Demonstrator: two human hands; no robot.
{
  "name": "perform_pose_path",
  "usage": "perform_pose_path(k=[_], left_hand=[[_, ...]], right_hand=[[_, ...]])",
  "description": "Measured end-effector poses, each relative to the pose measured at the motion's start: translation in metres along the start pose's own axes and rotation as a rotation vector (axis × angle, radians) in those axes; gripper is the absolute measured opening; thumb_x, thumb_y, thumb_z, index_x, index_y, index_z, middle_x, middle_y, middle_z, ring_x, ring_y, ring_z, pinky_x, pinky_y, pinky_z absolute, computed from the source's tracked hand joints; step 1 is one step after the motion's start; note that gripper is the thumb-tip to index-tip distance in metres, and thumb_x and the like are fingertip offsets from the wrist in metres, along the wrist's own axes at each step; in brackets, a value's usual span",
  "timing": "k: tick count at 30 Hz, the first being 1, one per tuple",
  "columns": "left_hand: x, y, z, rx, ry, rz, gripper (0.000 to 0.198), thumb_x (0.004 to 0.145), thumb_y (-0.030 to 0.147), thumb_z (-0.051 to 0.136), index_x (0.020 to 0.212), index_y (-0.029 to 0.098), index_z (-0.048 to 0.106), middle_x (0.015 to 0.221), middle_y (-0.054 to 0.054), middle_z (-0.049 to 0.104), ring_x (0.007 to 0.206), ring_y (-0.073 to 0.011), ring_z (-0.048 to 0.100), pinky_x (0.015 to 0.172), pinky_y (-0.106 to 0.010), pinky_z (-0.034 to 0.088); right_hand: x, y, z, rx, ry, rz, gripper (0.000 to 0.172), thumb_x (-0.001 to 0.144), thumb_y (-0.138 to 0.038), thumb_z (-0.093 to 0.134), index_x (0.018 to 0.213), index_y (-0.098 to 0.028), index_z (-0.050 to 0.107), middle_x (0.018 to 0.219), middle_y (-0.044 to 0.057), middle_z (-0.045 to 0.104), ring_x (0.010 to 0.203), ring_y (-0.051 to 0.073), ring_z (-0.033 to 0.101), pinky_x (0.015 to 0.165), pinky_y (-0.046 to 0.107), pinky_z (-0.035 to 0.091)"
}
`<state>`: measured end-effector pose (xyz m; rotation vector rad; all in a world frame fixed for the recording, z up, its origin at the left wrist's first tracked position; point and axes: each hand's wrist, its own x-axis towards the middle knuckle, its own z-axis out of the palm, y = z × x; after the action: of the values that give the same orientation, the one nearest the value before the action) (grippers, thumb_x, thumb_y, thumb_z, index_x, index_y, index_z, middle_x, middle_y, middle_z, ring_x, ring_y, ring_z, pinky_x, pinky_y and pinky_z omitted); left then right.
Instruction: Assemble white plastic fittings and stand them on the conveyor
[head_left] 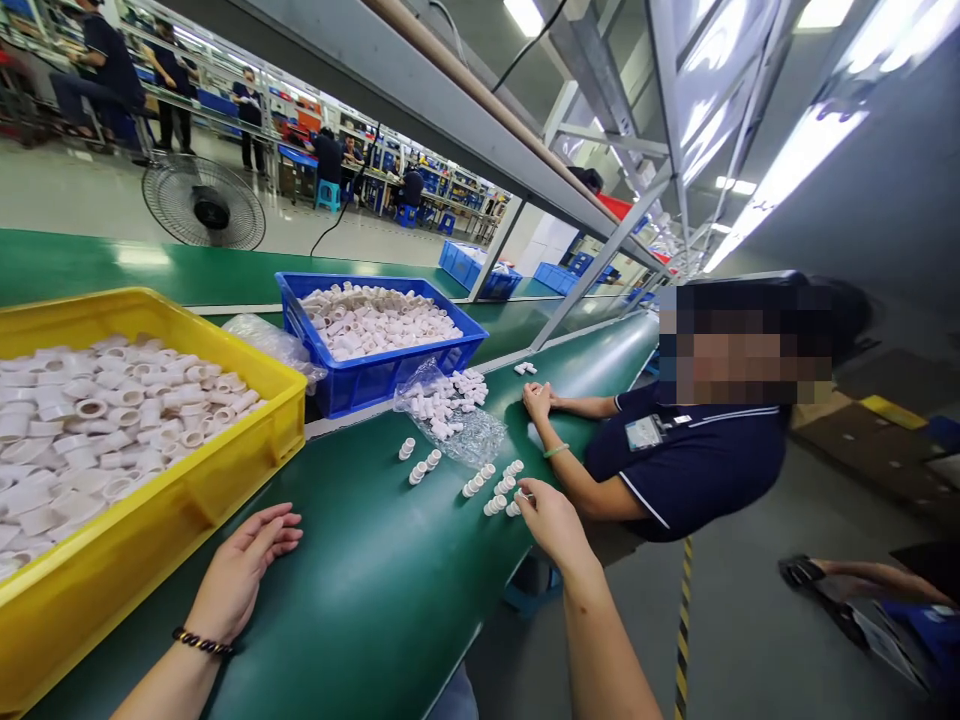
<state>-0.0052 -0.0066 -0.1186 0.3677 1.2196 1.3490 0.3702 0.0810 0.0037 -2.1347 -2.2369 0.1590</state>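
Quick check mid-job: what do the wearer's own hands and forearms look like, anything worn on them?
Both are gloveless. The left hand has a bracelet at its wrist: a band of dark, shiny beads with gold-coloured ones among them. The right hand shows no bracelet, watch or ring. No sleeve or cable shows on either forearm as far as the view reaches.

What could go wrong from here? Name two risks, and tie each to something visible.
The right hand is right at the closely grouped white fittings, so it might knock neighbouring pieces over. That group also sits near the edge of the green bench, so a toppled piece could roll off.
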Motion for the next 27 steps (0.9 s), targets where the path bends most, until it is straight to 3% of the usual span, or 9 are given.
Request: perform_pose_path(k=[6, 11, 16, 21, 24, 27], left_hand=[[0.0, 0.002, 0.002, 0.011, -0.004, -0.016, 0.066, 0.054, 0.046, 0.069, 0.106, 0.011, 0.048, 0.096, -0.009, 0.055, 0.08, -0.0142, 0.053, 0.072, -0.022, 0.045], [0.002, 0.0, 0.001, 0.028, -0.026, -0.019, 0.063, 0.057, 0.046, 0.067, 0.106, 0.011, 0.048, 0.096, -0.009, 0.055, 0.08, -0.0143, 0.053, 0.072, -0.023, 0.045], [0.004, -0.003, -0.002, 0.052, -0.049, -0.011, 0.06, 0.061, 0.045, 0.064, 0.107, 0.011, 0.047, 0.097, -0.009, 0.055, 0.082, -0.0146, 0.052, 0.073, -0.023, 0.045], [0.002, 0.001, 0.002, 0.086, -0.046, -0.022, 0.063, 0.06, 0.047, 0.064, 0.108, 0.01, 0.046, 0.097, -0.01, 0.054, 0.083, -0.015, 0.052, 0.075, -0.023, 0.044], [-0.008, -0.002, 0.01, 0.161, -0.155, -0.075, 0.06, 0.065, 0.045, 0.062, 0.11, 0.01, 0.043, 0.103, -0.012, 0.052, 0.084, -0.0155, 0.052, 0.074, -0.025, 0.044], [-0.021, -0.013, 0.021, 0.161, -0.413, -0.201, 0.058, 0.072, 0.042, 0.055, 0.119, 0.015, 0.034, 0.113, -0.013, 0.047, 0.083, -0.0165, 0.053, 0.074, -0.03, 0.045]], right_hand=[[0.005, -0.003, 0.012, 0.004, -0.057, 0.023, 0.031, 0.076, -0.03, 0.044, 0.104, -0.02, 0.054, 0.098, 0.002, 0.054, 0.087, 0.013, 0.049, 0.074, 0.022, 0.034], [0.013, -0.012, 0.034, -0.018, -0.119, 0.042, 0.045, 0.072, -0.039, 0.05, 0.113, -0.022, 0.048, 0.1, 0.004, 0.053, 0.089, 0.018, 0.049, 0.071, 0.025, 0.033], [0.015, -0.014, 0.055, -0.066, -0.201, 0.088, 0.028, 0.069, -0.029, 0.05, 0.091, -0.012, 0.051, 0.086, 0.011, 0.056, 0.081, 0.024, 0.052, 0.062, 0.027, 0.029], [0.002, -0.032, 0.054, -0.011, -0.24, 0.028, 0.02, 0.067, -0.022, 0.048, 0.083, -0.011, 0.047, 0.075, 0.009, 0.055, 0.069, 0.019, 0.05, 0.055, 0.024, 0.024], [-0.017, -0.065, 0.054, 0.118, -0.222, -0.089, 0.016, 0.07, -0.026, 0.046, 0.083, -0.016, 0.045, 0.075, 0.001, 0.054, 0.066, 0.011, 0.047, 0.055, 0.021, 0.026], [-0.041, -0.11, 0.066, 0.435, -0.094, -0.328, 0.01, 0.07, -0.023, 0.047, 0.075, -0.015, 0.045, 0.076, -0.001, 0.053, 0.071, 0.008, 0.046, 0.064, 0.019, 0.031]])
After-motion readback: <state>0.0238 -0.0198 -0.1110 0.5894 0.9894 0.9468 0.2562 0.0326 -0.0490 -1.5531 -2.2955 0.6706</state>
